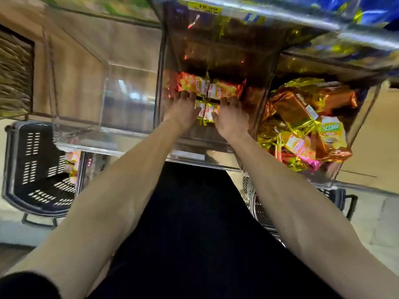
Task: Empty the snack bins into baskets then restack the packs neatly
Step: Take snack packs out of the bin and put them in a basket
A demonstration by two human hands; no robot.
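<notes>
Left of the middle bin [200, 137] and lower down, a dark basket [32, 169] holds a few packs at its near corner, and the clear bin [103, 100] just left of the middle bin shows no packs that you can make out.

Inside the middle bin, your left grip [183, 111] has bent fingers on the orange packs [207, 87], which lie in a row toward the back, with two more packs just in front of them. Your right grip [232, 117] touches the same packs from the other side, its thumb against the front pair. Blur hides the fingertips, so you cannot tell whether either grip pinches a pack or only presses on it.

Expect these packs to be light, with slick crinkly foil and probably something brittle inside. Take each by its flat body, not the frilled end seals, and squeeze gently. The packs sit between your two grips, so you can likely square them by pushing inward.

Just right of the middle bin, the full bin [364, 108] holds a loose heap of gold and orange packs
</notes>
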